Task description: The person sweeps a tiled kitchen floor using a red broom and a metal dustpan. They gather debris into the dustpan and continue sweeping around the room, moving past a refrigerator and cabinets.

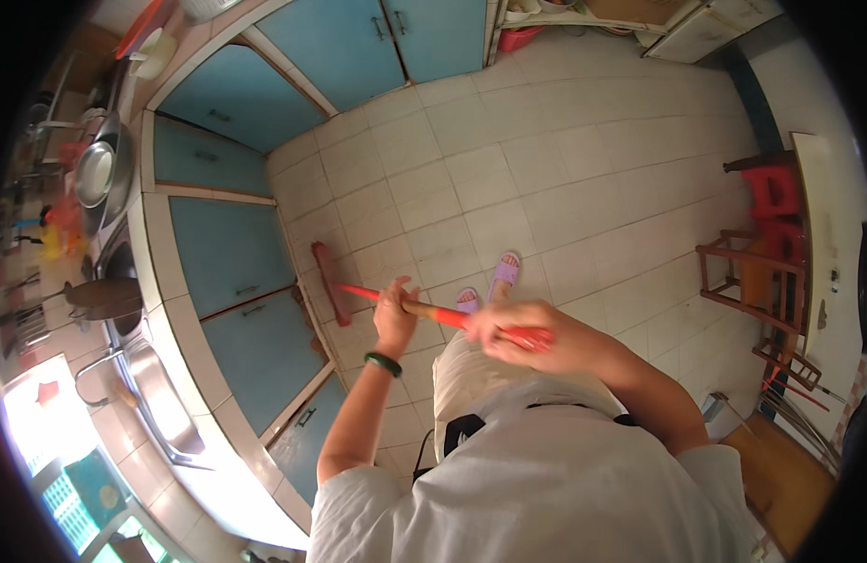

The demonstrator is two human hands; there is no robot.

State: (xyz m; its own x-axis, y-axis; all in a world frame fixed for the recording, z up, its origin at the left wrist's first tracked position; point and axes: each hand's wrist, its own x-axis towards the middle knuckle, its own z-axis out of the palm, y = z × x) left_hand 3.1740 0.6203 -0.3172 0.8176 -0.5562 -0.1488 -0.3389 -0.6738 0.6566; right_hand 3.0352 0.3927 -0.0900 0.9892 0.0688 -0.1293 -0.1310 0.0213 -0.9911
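A long-handled floor broom or mop slants across the view, with a red and yellowish handle [430,311]. Its narrow reddish head [331,285] rests on the tiled floor [468,176], close to the base of the blue cabinets. My left hand [396,317], with a dark green bangle at the wrist, grips the handle nearer the head. Around the upper end, by a red wrapped grip, my right hand [514,334] is closed and slightly blurred. What the head is made of cannot be told.
Blue cabinets [229,257] line the left and far sides under a tiled counter with a metal sink [169,401] and a wok [106,299]. Wooden chair frames [753,274] and red plastic stools [774,193] stand at the right. My feet wear lilac slippers [505,271].
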